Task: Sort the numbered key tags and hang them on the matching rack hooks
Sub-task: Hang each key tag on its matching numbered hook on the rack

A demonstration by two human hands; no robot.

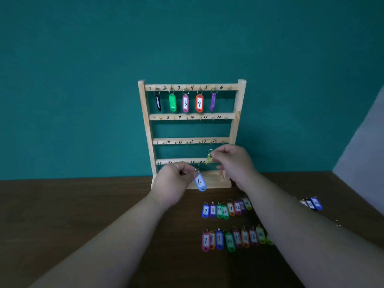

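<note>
A wooden key rack (240, 104) with four numbered rails stands on the table against the teal wall. Tags hang on its top-rail hooks 1 to 5: black (158, 102), green (172, 102), pink 3 (185, 103), orange 4 (199, 103) and purple (213, 102). Hook 6 (229, 87) is bare. My left hand (176, 179) pinches the ring of a light blue tag marked 6 (200, 182), which dangles in front of the rack's base. My right hand (232, 159) pinches a yellow-green tag (209, 159) near the bottom rail.
Two rows of coloured numbered tags lie on the dark wooden table (83, 204), an upper row (225, 209) and a lower row (232, 239), partly hidden by my right forearm. A few more tags (311, 203) lie at the far right. A pale wall (363, 146) closes the right side.
</note>
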